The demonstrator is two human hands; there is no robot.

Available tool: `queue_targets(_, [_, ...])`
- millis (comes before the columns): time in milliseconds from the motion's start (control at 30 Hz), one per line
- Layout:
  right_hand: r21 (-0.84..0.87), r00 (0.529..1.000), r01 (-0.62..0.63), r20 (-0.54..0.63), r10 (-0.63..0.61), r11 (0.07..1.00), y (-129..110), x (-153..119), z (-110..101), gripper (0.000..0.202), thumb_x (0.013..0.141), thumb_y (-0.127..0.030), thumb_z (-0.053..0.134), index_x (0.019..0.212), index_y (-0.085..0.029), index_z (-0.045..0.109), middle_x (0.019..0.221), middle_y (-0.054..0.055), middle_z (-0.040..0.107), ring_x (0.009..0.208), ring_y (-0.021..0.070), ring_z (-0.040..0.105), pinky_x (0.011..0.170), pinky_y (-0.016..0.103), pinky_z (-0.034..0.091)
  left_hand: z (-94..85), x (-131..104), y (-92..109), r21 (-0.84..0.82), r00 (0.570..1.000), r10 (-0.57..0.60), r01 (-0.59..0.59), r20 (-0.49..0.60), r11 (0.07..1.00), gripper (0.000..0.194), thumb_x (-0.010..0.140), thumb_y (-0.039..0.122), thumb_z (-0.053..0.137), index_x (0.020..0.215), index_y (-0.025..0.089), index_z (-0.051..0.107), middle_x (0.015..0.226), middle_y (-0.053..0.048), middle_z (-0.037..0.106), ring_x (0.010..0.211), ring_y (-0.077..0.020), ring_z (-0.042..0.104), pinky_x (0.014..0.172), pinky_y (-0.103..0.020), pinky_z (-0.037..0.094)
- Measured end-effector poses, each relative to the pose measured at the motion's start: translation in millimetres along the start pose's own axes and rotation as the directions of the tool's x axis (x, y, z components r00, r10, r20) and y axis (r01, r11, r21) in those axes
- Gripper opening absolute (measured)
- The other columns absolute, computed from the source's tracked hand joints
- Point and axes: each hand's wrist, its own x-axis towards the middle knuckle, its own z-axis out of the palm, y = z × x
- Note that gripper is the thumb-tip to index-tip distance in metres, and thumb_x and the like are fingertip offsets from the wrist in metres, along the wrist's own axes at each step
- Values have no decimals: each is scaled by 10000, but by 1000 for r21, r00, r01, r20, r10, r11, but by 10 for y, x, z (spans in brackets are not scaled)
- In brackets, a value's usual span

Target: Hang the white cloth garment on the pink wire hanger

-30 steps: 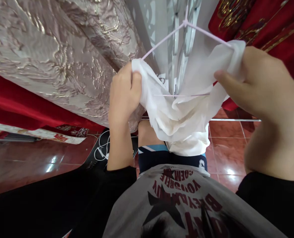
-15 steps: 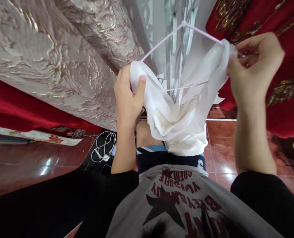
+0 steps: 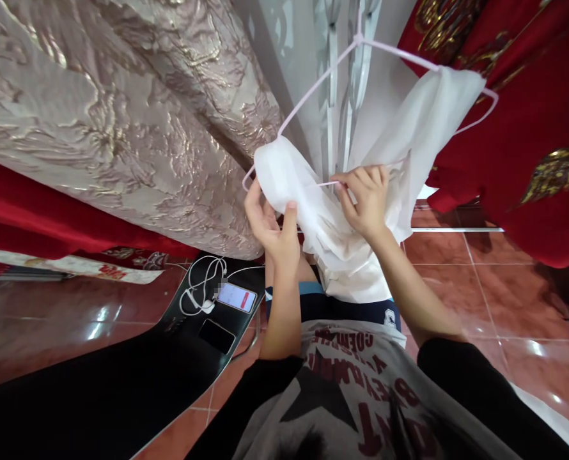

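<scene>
A white garment (image 3: 308, 204) hangs on a thin pale pink clothes hanger (image 3: 319, 83), one part draped over each shoulder, its lower folds bunched over my lap. My left hand (image 3: 277, 227) grips the garment near the hanger's left end, thumb in front and fingers mostly behind the fabric. In front of the cloth, my right hand (image 3: 365, 197) is closed in a pinch at the hanger's lower bar. The hanger's right tip sticks out past the fabric.
A pale pink embossed gown (image 3: 121, 121) hangs on the left, and red garments (image 3: 534, 140) with gold trim on the right. Behind the hanger stands a grey metal frame (image 3: 331, 96). Two phones, one lit (image 3: 236, 298), and a white cable (image 3: 188, 299) lie on a black seat (image 3: 135, 364).
My right hand has let go of the garment's right shoulder and moved down and left to the hanger's lower bar. My left hand has shifted slightly down and right. Both hanger ends now show.
</scene>
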Motion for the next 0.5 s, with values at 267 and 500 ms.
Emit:
queue_targets(267, [29,992,-30,-123,33,999,-231,-172,3,357,1036,-466,437,1060,-319,761,910,30,699,948,205,574,1023,452,376,-22,53,290,-127,957,-266,280,114,952,410,835,352,822,1168,223,619,1185,-75,709,1145,-244,696,1019,-365,564])
queue_targets(500, [22,994,-45,-99,47,999,-227,-85,-109,395,1022,-519,459,888,-268,733,797,33,658,893,204,560,1009,454,382,-323,442,639,-162,908,-407,419,103,893,80,793,228,775,846,200,721,920,-22,754,959,-220,735,941,-359,595])
